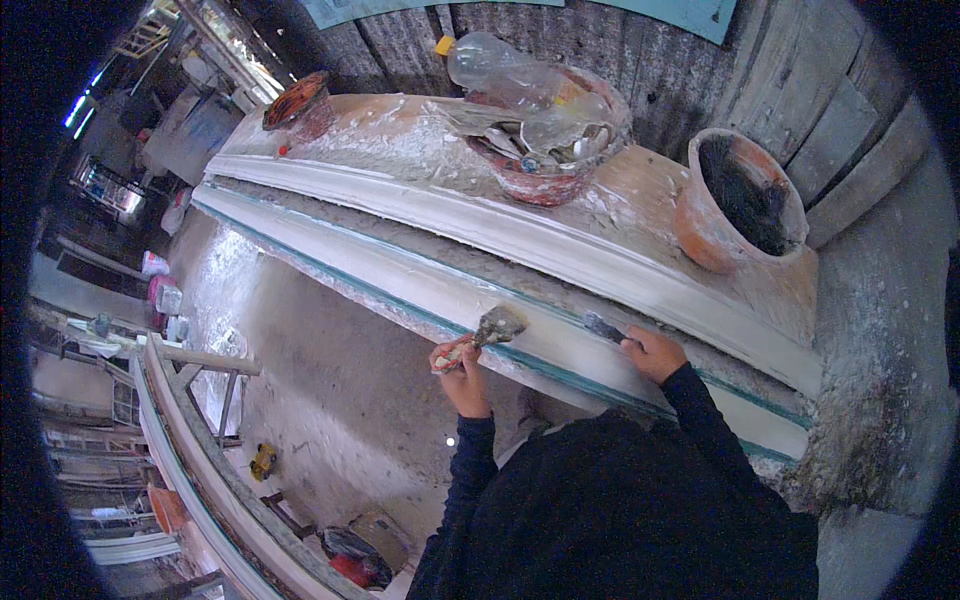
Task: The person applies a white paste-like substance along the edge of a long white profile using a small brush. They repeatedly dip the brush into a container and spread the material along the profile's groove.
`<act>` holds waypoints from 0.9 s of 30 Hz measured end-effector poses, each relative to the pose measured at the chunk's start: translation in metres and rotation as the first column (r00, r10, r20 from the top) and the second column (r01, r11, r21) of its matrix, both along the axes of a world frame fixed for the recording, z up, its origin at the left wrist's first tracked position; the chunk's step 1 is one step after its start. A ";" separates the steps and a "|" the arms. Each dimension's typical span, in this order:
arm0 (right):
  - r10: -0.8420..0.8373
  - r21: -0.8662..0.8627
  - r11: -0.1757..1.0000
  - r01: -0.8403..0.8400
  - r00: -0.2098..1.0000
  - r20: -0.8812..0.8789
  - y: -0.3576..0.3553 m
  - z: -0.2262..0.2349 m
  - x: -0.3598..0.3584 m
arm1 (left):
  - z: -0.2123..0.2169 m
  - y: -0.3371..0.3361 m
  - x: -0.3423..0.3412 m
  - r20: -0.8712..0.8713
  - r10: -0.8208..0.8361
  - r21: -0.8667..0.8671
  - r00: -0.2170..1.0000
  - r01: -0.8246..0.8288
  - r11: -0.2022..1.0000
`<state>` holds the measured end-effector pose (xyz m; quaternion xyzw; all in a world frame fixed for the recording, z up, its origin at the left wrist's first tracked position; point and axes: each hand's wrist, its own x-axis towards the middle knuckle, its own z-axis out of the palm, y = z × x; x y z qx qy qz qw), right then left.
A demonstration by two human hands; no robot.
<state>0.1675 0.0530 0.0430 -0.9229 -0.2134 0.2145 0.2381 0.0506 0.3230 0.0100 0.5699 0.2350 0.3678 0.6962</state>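
My left hand (463, 388) is closed around the reddish, plaster-smeared handle of a trowel-like tool (501, 325), whose broad grey head is crusted. That head hangs at the near edge of a long white plaster moulding (420, 283) with green edge strips. In my right hand (655, 354) is a small scraper (604, 327) with a dark handle. Its blade points left, over the moulding's far green edge; whether it touches cannot be seen. Beyond lies a second long white ridged moulding (480, 214), parallel to the first.
On the bench behind stand a red basket (545, 190) of scraps, a clear plastic bottle (500, 65) on top, a smaller basket (318, 118) and a clay pot (700, 225) holding dark fibres. A wooden frame (190, 400) stands at left; a yellow toy truck (264, 462) is on the floor.
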 end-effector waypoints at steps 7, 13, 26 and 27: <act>-0.064 -0.086 0.993 0.076 0.990 0.128 0.047 0.001 -0.013 | 0.000 -0.001 0.000 -0.001 -0.027 0.013 1.000 0.027 1.000; -0.029 -0.091 0.995 0.040 0.993 0.118 0.024 0.000 -0.015 | 0.004 0.001 -0.002 -0.025 -0.037 0.006 0.999 0.037 0.999; -0.003 -0.135 0.991 0.025 0.987 0.163 0.096 0.012 -0.009 | 0.000 0.014 -0.003 -0.091 -0.130 0.140 0.987 0.142 0.980; 0.003 -0.159 0.987 0.019 0.990 0.138 0.091 0.013 -0.009 | -0.002 0.018 -0.005 -0.122 -0.115 0.181 0.986 0.136 0.974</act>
